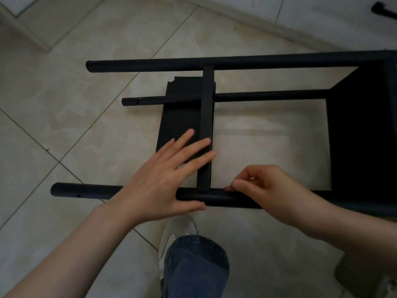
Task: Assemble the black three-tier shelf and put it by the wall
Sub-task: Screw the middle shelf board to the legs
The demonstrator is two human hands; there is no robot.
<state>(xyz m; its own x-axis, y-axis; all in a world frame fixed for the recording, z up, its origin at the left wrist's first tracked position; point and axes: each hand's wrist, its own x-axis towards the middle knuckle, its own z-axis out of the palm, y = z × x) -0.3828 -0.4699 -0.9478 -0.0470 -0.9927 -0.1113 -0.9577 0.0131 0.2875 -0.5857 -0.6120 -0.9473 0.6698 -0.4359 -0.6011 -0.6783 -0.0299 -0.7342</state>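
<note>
Left fingers (197, 147) flat on shelf (182, 117).

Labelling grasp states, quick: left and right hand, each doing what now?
Left hand: open, straight fingers on the middle shelf panel, thumb on the near pole.
Right hand: fingers curled at the near pole; cannot tell if it pinches anything.

You are working in dim, flat light with no glare and no clear source; the pale floor (64, 130) carries only faint, soft-edged shadows beneath the poles (236, 63). The black panel (361, 136) at the right sinks to solid black with no surface detail. Your left hand (159, 175) is slightly smeared at the fingertips, the jeans (193, 267) at the bottom edge are soft, and straight lines bow toward the corners.
</note>
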